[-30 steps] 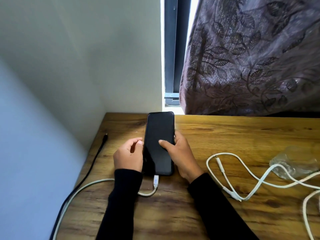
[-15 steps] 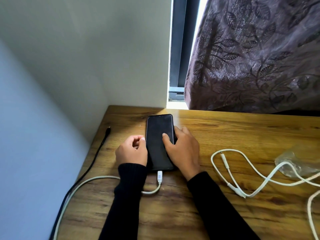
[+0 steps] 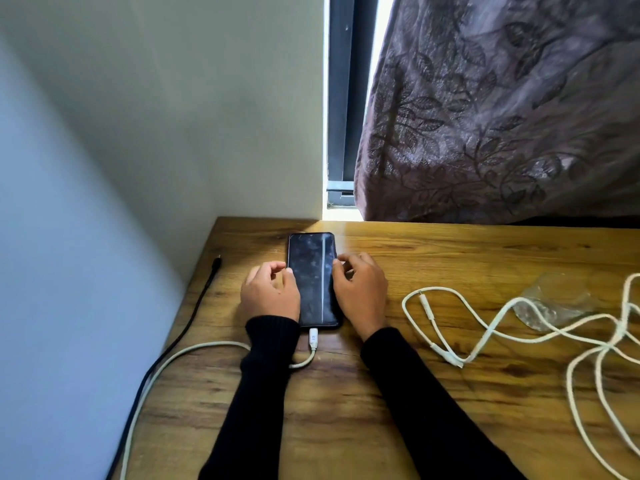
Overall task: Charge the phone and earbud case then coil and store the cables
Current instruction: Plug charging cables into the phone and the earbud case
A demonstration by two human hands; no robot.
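Black glass-fronted phone [image 3: 313, 278] is lying flat on the wooden counter [image 3: 450, 258], a white charging cable [image 3: 207, 349] plugged into its near end. Left hand [image 3: 270, 292] and right hand [image 3: 360, 289] are flanking it, curled fingertips touching its long edges. Loose white cables [image 3: 519, 317] are sprawling to the right.

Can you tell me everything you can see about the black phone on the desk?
The phone is a slim black slab with rounded corners and a glossy, smudged dark screen showing a thin bright streak of reflected light. It lies flat, screen up, lengthwise on the wooden desk near the wall corner. A white cable is plugged into its near end. The left hand touches its left edge with curled fingers, and the right hand touches its right edge.
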